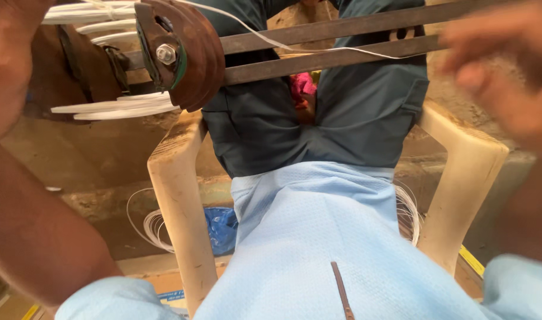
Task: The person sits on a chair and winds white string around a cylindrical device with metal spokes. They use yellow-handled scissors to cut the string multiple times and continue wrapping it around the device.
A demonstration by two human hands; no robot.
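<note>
White wire coils (114,106) on rusty reel (182,53), blurred right hand (502,77) w/ fingers loosely spread, left hand (7,59) grip unclear, blue bag (220,228) under chair (176,201)

A rusty brown winding wheel (185,53), wrapped with white wire (114,106), sits tilted on two flat metal bars (330,41).

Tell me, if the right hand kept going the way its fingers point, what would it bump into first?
The right hand is blurred, its fingers pointing leftward. First in that line seems to be the thin white wire crossing the two metal bars, though depth is hard to judge here.
</note>
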